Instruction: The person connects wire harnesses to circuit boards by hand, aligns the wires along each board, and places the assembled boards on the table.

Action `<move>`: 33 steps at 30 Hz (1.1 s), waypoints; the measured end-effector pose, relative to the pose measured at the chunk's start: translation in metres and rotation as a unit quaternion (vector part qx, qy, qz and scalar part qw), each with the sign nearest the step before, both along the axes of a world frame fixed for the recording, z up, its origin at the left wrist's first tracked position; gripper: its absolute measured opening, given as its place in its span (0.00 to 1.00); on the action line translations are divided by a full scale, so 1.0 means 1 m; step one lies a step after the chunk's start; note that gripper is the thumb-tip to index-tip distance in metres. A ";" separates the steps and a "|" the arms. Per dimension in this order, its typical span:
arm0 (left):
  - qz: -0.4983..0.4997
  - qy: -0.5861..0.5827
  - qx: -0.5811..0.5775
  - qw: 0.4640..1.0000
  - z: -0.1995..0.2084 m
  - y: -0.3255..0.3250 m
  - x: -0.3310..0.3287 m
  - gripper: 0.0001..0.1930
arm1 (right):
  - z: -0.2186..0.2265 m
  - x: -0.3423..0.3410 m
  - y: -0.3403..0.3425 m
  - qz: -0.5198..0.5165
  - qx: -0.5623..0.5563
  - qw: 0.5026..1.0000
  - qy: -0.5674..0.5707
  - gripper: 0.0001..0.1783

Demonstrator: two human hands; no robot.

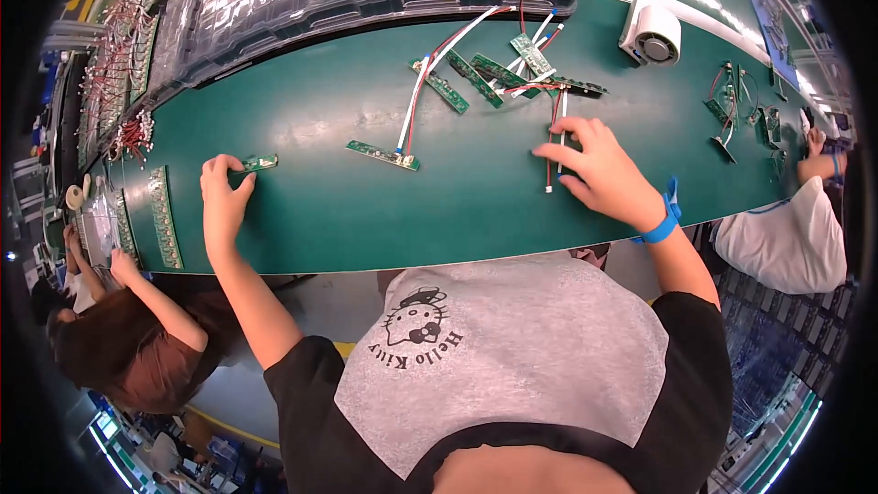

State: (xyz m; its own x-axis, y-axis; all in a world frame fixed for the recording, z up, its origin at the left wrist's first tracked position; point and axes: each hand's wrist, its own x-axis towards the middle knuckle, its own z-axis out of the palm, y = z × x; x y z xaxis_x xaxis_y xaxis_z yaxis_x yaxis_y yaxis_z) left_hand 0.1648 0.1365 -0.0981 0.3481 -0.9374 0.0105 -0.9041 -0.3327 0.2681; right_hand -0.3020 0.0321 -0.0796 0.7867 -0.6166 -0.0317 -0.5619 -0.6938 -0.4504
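Observation:
My left hand [224, 199] is at the left of the green table, thumb and fingers closed on one end of a small green circuit board [263, 162]. Part of that board is hidden by the fingers. Farther right, my right hand [605, 172] has its fingers apart over a cable of red and white wires [562, 108], which hangs from a board [583, 87] in a loose pile. Whether a fingertip touches the wires I cannot tell. Between the hands lies another circuit board [384, 155], its long white and red wires running up to the far side.
A dark plastic tray [302, 23] with boards on it spans the far left. A small white fan [657, 35] stands at the far right. Long board panels [165, 218] lie at the left, near a co-worker's arm [160, 302]. More wired boards [732, 114] lie right.

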 end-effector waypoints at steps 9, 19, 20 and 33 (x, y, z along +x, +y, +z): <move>0.044 0.187 0.052 0.980 -0.001 -0.004 -0.007 0.08 | 0.028 0.017 -0.034 -0.011 0.056 0.961 -0.270 0.05; -0.073 0.530 0.007 0.845 0.056 -0.050 -0.052 0.05 | 0.086 0.073 -0.054 0.109 0.374 0.726 -0.567 0.17; -0.077 0.528 0.004 0.846 0.067 -0.059 -0.066 0.05 | 0.089 0.084 -0.050 0.083 0.402 0.726 -0.551 0.17; -0.250 0.665 -0.078 0.699 0.091 -0.134 -0.186 0.08 | 0.078 0.097 -0.080 -0.079 0.428 0.791 -0.431 0.17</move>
